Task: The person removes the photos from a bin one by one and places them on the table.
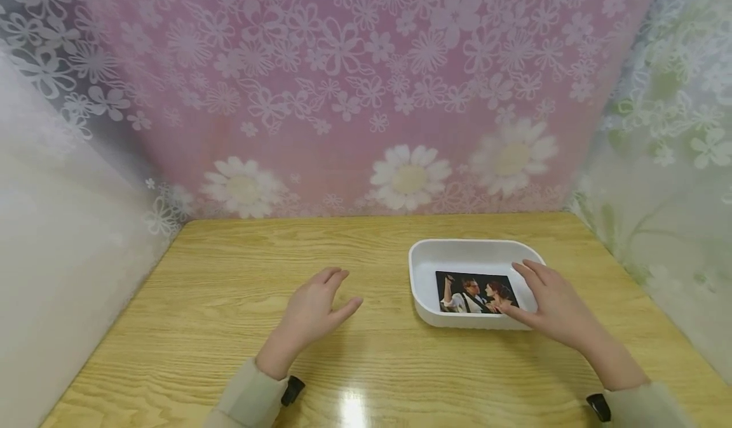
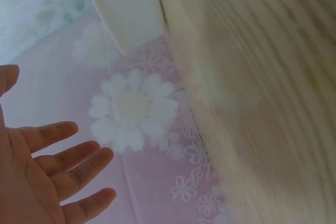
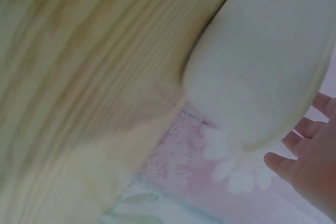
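A white plastic basin (image 1: 426,314) with rounded corners stands on the right half of the table. Inside it lies a dark photo card (image 1: 474,293) showing two people, flat on the bottom. My right hand (image 1: 557,304) hovers over the basin's right end, fingers spread and slightly bent, thumb overlapping the card's lower right corner in the head view. In the right wrist view the fingertips are right at the rim of the basin (image 3: 252,72). To the left of the basin, my left hand (image 1: 311,310) is held over the bare wood, fingers relaxed, palm facing inward and nothing in it.
The wood-grain table (image 1: 229,275) reaches back to a pink flowered curtain (image 1: 320,98). Pale flowered cloth (image 1: 675,161) hangs along the right side, and a whitish cloth (image 1: 68,225) borders the left. Each wrist wears a black strap piece (image 1: 293,391).
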Motion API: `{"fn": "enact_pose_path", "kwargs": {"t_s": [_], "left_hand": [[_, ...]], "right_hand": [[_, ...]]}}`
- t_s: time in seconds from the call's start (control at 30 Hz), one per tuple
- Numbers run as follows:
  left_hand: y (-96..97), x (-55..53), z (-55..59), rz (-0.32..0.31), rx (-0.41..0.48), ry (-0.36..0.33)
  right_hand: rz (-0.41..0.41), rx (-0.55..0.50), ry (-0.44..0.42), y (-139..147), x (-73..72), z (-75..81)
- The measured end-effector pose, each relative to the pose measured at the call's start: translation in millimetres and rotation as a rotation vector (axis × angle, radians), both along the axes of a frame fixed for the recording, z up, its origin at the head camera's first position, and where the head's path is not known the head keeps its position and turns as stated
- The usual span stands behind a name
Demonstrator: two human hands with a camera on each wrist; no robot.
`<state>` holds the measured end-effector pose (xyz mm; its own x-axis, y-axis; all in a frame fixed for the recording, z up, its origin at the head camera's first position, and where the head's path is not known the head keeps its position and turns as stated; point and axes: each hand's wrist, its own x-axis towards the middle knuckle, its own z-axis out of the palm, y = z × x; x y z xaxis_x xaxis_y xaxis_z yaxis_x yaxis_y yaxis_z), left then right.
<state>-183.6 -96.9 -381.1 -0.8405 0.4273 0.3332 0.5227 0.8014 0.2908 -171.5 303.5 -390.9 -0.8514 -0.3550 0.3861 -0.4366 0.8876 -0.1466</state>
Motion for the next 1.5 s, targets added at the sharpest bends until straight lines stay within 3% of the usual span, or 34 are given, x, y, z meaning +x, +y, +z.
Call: {"fn": "enact_pose_path", "kwargs": {"t_s": [0.23, 0.4, 0.63, 0.83, 1.03, 1.13, 1.3, 1.5], "left_hand": [[16.6, -10.7, 5.1, -0.034, 0.040, -0.010], [31.1, -15.9, 12.7, -0.076, 0.080, -0.075], [56.5, -26.6, 19.7, -0.126, 0.108, -0.139], [83.2, -42.0, 21.6, -0.190, 0.148, -0.193], [112.0, -54.9, 20.5, -0.294, 0.132, -0.167], [126.1, -62.6, 17.9, -0.344, 0.213, -0.197], [146.4, -74.0, 9.1, -0.422, 0.386, -0.318], [167.8, -83.7, -0.1, -0.434, 0.440, -0.393]], "right_hand": [[-0.005, -0.004, -0.130, 19, -9.2, -3.1], [-0.011, -0.015, -0.251, 24, -10.7, -2.0], [-0.022, -0.009, -0.349, 26, -12.1, -2.6], [-0.027, 0.000, -0.361, 26, -10.7, -3.7], [-0.008, -0.008, -0.338, 26, -10.2, -4.5], [0.001, -0.016, -0.325, 25, -11.6, -5.8], [0.007, -0.057, -0.338, 25, -12.2, -6.6], [0.014, -0.083, -0.329, 24, -11.8, -7.7]]}}
